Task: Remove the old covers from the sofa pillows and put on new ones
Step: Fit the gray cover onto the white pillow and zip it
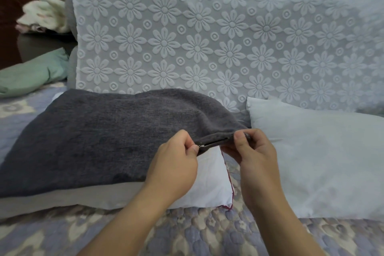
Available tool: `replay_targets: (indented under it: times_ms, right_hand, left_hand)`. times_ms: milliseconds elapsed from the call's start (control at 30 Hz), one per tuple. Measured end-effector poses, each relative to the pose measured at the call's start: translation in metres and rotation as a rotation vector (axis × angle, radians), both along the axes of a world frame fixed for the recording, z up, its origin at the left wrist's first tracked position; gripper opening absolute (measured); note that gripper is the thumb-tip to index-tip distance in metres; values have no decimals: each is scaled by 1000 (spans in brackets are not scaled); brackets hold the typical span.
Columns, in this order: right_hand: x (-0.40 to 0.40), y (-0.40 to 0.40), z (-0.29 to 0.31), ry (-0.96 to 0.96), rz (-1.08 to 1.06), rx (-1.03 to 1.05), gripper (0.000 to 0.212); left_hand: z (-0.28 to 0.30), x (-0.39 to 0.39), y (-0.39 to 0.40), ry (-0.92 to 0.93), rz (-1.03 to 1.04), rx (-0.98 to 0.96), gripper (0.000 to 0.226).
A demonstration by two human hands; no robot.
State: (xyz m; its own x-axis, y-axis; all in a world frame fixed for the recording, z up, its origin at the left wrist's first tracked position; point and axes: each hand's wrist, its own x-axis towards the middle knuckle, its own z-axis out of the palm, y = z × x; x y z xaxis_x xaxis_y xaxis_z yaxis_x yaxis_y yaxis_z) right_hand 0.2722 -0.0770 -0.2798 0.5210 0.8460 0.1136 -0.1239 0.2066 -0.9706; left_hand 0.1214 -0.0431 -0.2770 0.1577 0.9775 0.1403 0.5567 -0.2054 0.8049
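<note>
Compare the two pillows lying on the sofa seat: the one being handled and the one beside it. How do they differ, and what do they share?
The left pillow is mostly inside a dark grey cover; the right pillow is fully bare. Both hands, the left hand and the right hand, pinch the left pillow's cover at its zipper edge; nothing touches the right pillow. Only a white corner of the left pillow shows; the right pillow's whole face shows. Both are white and lie flat on the quilted seat.

From where I stand, nothing here can be read: no words, labels, brand marks or numbers show on any of the fabrics or cushions.
</note>
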Motion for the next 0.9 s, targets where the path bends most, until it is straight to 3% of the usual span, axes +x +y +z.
replay_targets:
  times_ms: [200, 433, 667, 767, 833, 900]
  right_hand:
    - [14, -3, 9, 165, 130, -17, 10]
    - [1, -8, 1, 44, 214, -52, 47]
    - [-13, -7, -5, -81, -21, -94, 34]
    - [-18, -7, -10, -134, -90, -151, 37]
    - [-17, -11, -8, -307, -206, -141, 48]
    - [-6, -13, -11, -853, -374, -57, 68]
  left_hand:
    - [9, -2, -3, -250, -106, 14, 20]
    - [5, 3, -9, -187, -136, 20, 22]
    - [-2, 10, -21, -21, -128, 95, 26]
    - [-6, 15, -26, 25, -118, 135, 26]
    - [-8, 16, -27, 37, -90, 144, 26]
    - [-9, 15, -27, 53, -56, 144, 26]
